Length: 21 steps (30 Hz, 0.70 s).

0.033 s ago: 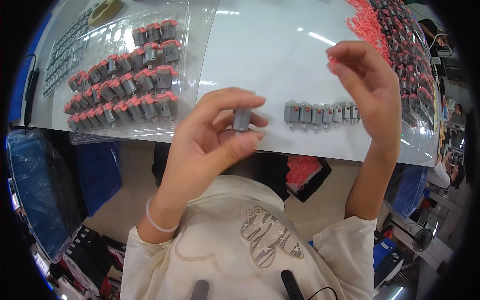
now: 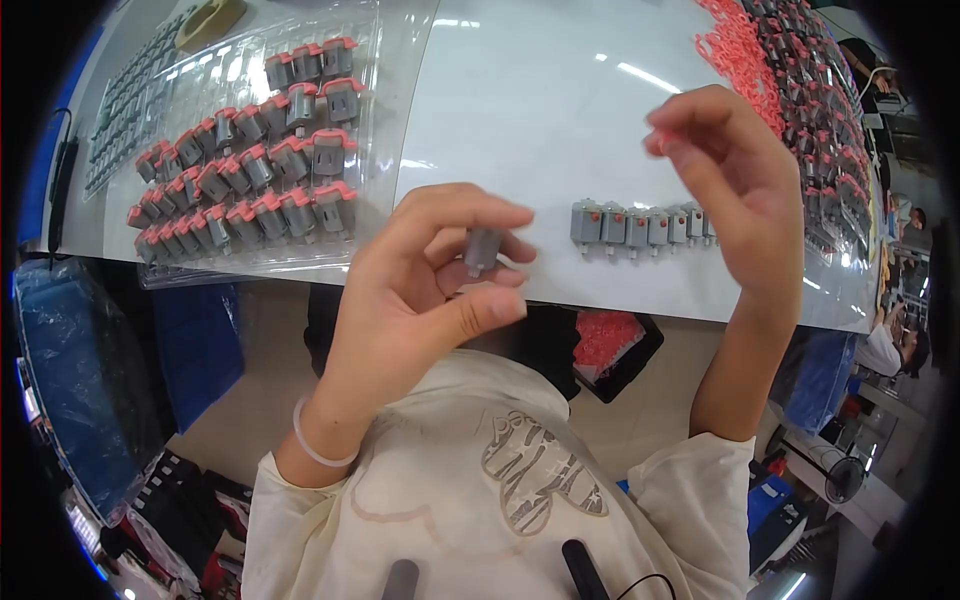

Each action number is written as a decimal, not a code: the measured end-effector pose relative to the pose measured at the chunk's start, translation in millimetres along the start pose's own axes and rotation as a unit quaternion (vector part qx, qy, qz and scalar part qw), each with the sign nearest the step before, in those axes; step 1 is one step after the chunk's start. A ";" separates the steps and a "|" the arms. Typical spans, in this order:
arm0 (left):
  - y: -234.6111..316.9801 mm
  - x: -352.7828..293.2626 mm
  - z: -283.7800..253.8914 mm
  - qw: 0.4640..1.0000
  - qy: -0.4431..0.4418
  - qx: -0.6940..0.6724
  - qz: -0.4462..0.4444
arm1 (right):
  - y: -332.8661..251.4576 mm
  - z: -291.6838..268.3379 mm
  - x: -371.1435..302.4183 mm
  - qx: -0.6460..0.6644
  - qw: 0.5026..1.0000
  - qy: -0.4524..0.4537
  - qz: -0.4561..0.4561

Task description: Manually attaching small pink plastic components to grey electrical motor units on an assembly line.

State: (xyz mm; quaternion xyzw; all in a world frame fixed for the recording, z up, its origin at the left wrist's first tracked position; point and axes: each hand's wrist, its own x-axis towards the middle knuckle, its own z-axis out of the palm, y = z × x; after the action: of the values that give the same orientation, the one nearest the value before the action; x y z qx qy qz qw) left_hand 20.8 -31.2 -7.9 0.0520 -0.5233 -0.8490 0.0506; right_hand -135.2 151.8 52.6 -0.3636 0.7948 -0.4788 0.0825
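Note:
In my left hand (image 2: 400, 280), a small grey electric motor (image 2: 483, 247) is held by the curled fingers, its shaft pointing down; the thumb stands a little away from it. My right hand (image 2: 735, 175) is raised to the right, with thumb and forefinger pinching a small pink plastic clip (image 2: 664, 143), mostly covered by the fingertips. Below and left of that hand, a row of several grey motors (image 2: 637, 228) stands on the white table (image 2: 520, 110). The right end of this row is hidden behind my right hand.
A clear plastic tray (image 2: 372, 130) at left bears rows of motors with pink clips (image 2: 258, 165). Behind it lies a tape roll (image 2: 210, 25). Loose pink clips (image 2: 735, 50) are heaped far right, beside more motors (image 2: 815, 120). A dark box of pink clips (image 2: 608, 343) sits below the table edge.
My left thumb has opened slightly away from the motor, and the motor has dropped a little within the fingers. My right hand has shifted slightly left with the pink clip.

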 end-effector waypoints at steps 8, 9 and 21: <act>2.7 -8.7 -0.7 1.000 -0.007 -0.020 0.007 | -27.4 20.1 -10.2 0.139 0.981 -0.137 -0.001; 1.9 -8.7 -1.1 1.000 -0.009 -0.017 0.008 | -28.3 21.2 -8.8 0.115 0.975 -0.186 -0.039; -0.7 -17.9 -5.2 0.989 -0.031 -0.138 -0.047 | -43.2 51.8 -12.4 0.008 0.992 -0.093 -0.085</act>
State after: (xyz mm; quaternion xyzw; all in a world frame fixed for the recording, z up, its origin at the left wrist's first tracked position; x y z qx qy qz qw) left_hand 39.2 -33.0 -10.2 0.0425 -0.3990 -0.9160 0.0015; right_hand -79.8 111.7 58.0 -0.4720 0.7462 -0.4545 0.1175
